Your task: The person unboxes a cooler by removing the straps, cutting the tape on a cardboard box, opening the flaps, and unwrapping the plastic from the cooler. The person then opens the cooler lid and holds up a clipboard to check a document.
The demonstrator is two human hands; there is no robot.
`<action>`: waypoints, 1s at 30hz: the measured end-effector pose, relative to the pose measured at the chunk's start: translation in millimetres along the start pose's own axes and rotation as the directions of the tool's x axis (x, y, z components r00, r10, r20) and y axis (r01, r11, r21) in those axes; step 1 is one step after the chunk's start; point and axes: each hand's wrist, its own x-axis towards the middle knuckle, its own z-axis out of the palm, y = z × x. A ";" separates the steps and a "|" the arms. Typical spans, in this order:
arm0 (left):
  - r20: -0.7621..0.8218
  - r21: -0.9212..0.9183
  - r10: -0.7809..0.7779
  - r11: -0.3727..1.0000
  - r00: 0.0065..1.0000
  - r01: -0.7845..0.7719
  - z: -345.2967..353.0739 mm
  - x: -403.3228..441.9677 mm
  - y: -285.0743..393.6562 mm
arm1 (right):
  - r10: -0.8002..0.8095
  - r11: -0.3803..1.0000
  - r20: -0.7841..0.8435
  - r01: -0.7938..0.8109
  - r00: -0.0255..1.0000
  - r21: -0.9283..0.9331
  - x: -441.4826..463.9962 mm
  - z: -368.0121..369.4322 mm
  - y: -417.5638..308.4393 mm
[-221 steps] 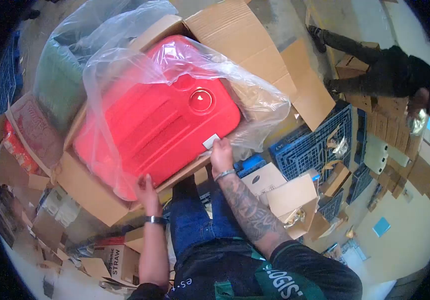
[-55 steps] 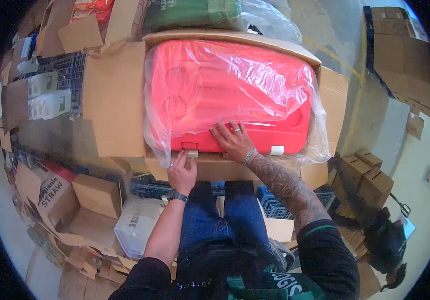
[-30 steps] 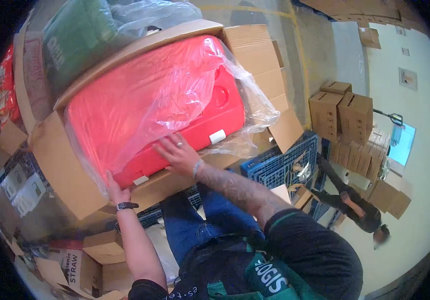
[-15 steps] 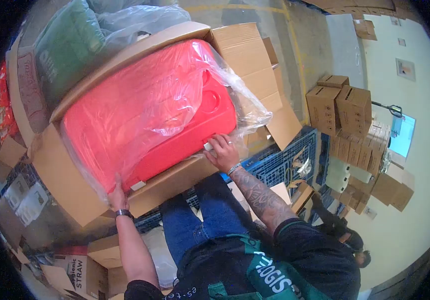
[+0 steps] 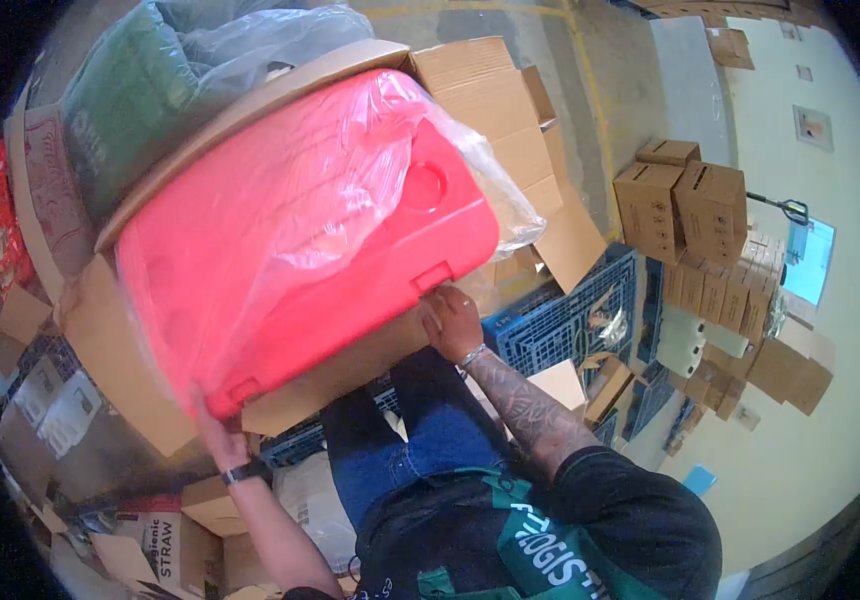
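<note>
A big red plastic cooler (image 5: 350,270) with a round recess in its top sits in an opened cardboard carton (image 5: 135,345). Clear plastic film (image 5: 340,200) partly covers it. At its near left corner, my left hand (image 5: 218,425) grips the lower edge, thumb over the top. My right hand (image 5: 453,322) holds the near edge by a notch on the right, its fingertips hidden underneath. The near edge is raised; whether only the lid or the whole cooler has lifted, I cannot tell.
A green bagged bundle (image 5: 135,110) lies behind the carton. Blue plastic pallets (image 5: 560,310) are to the right, with stacked brown boxes (image 5: 710,210) beyond. A straw carton (image 5: 175,550) stands at lower left. Open carton flaps (image 5: 480,90) stick out at the far right.
The near edge of the red cooler has risen toward me, hiding the white latches. Both hands moved with it, the right now under the edge. A person at right has left view.
</note>
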 end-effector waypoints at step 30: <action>0.403 0.882 0.304 -0.381 0.863 -0.278 6.0 26.0 -22.4 | -0.673 0.728 -0.214 0.582 0.708 -0.363 284.2 -155.3 -236.6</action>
